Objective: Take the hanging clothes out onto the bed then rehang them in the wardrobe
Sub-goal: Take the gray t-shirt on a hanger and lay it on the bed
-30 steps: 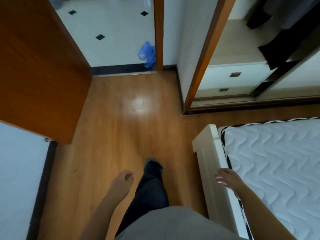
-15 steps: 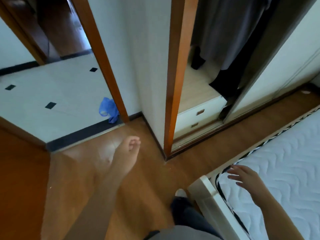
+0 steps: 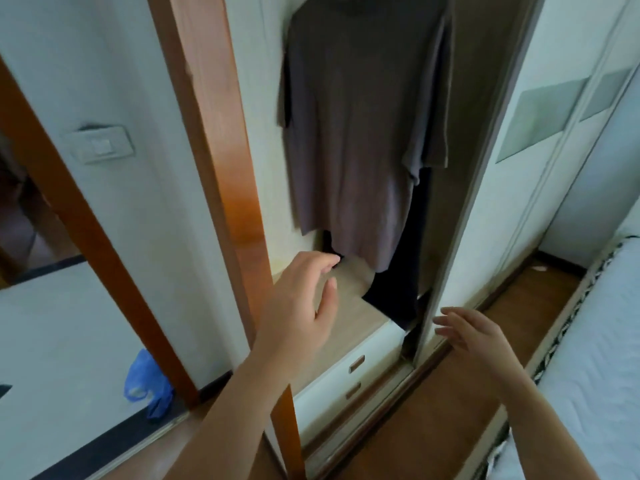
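A grey-brown T-shirt (image 3: 349,140) hangs in the open wardrobe (image 3: 346,306), its top cut off by the frame's upper edge. A dark garment (image 3: 405,258) hangs behind it and reaches down to the shelf. My left hand (image 3: 298,306) is raised in front of the wardrobe opening, just below the shirt's hem, fingers apart and empty. My right hand (image 3: 474,337) hovers lower at the sliding door's edge, open and holding nothing. The bed's white quilted mattress (image 3: 599,358) lies at the right edge.
An orange wooden wardrobe frame post (image 3: 221,168) stands left of the opening. The white sliding door (image 3: 512,168) covers the right side. Two white drawers (image 3: 353,372) sit under the shelf. A blue plastic bag (image 3: 147,386) lies by the doorway; a light switch (image 3: 100,145) is on the wall.
My view has swung up from the floor to the wardrobe's hanging space. Both hands have risen toward the opening, the left one now close under the shirt.
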Demonstrator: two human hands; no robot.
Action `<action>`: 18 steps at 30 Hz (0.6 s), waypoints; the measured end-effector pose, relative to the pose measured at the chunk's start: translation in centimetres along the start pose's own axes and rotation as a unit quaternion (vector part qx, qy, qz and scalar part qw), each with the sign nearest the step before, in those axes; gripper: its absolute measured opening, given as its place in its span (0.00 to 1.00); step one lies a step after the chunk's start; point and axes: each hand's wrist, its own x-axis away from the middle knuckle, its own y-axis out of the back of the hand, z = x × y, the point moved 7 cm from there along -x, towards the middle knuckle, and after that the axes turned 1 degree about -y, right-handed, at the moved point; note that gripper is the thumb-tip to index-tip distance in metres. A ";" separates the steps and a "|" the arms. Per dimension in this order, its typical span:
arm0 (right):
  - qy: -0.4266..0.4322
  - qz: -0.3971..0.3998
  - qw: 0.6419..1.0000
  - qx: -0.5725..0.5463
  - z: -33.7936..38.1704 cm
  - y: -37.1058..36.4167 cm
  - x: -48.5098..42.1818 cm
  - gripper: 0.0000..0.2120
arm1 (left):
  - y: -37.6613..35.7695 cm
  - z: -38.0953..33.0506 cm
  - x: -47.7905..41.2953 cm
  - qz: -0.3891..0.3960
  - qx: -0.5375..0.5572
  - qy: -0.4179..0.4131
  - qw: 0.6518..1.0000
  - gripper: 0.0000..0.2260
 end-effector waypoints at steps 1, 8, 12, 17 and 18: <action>0.014 -0.002 1.000 -0.005 1.4 -0.1 -0.9 0.08 | -0.4 0.1 -1.4 -0.002 0.005 -0.010 1.000 0.14; 0.103 -0.045 0.994 0.013 11.0 1.3 -6.1 0.09 | -3.3 3.5 -10.9 -0.054 0.091 0.035 0.994 0.13; 0.150 -0.040 0.985 0.082 16.3 1.3 -9.0 0.07 | -4.8 5.8 -15.4 -0.104 0.125 0.057 0.985 0.11; 0.215 -0.031 0.967 0.129 23.4 0.1 -13.9 0.07 | -6.1 9.9 -19.4 -0.152 0.154 0.109 0.970 0.11; 0.231 -0.034 0.963 0.136 24.9 -0.2 -15.0 0.06 | -6.5 10.5 -20.1 -0.159 0.162 0.120 0.966 0.11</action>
